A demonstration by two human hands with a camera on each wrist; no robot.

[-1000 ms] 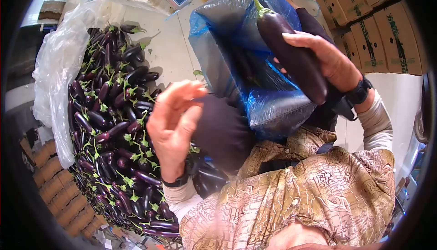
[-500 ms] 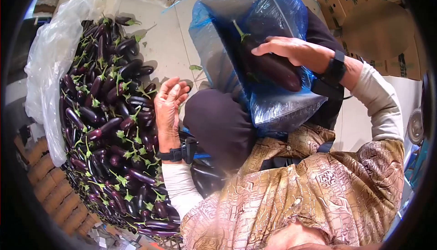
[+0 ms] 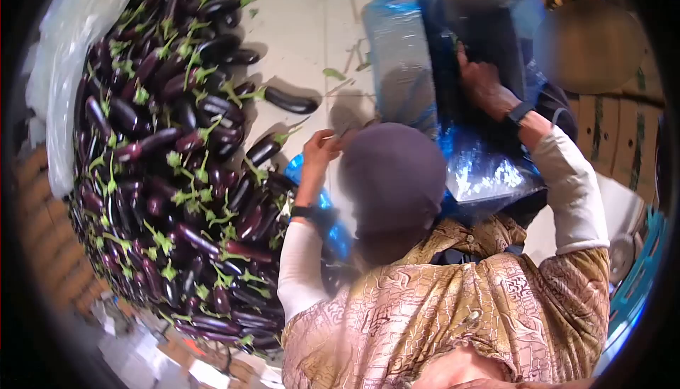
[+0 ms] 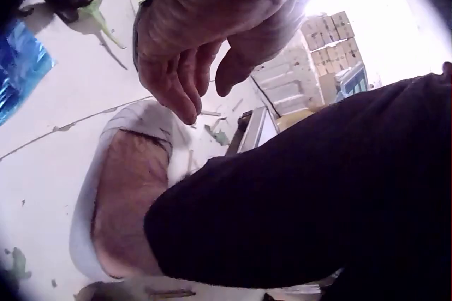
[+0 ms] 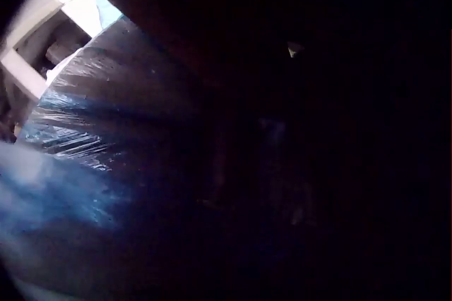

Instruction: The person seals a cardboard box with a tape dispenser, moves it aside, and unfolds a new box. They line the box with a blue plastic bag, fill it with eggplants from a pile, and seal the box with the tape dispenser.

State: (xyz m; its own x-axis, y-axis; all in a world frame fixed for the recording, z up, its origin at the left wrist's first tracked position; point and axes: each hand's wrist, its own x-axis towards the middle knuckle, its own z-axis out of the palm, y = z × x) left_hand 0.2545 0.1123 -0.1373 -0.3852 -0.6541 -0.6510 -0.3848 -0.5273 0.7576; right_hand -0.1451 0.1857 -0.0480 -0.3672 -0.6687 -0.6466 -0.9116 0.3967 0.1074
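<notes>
My left hand [image 3: 322, 149] hovers beside the bent knee, near the edge of a large heap of eggplants [image 3: 152, 141]. Its fingers hang loosely bent with nothing between them in the left wrist view. An eggplant [image 3: 290, 100] lies apart on the floor just beyond that hand. My right hand [image 3: 484, 83] reaches down into a box lined with a blue plastic bag [image 3: 400, 56], its index finger stretched along the dark inside. A bit of green shows by that fingertip. The right wrist view is mostly black, and I cannot tell whether the hand still grips an eggplant.
Clear plastic sheeting [image 3: 67, 70] borders the heap on the left. Cardboard boxes [image 3: 613, 134] are stacked at the right. Leaf scraps [image 3: 334, 74] lie on the tiled floor between heap and box. The person's knee [image 3: 393, 176] stands between left hand and box.
My right hand carried an eggplant down into the lined box and now sits deeper inside it. My left hand dropped from in front of the heap to beside the knee. The head view has shifted.
</notes>
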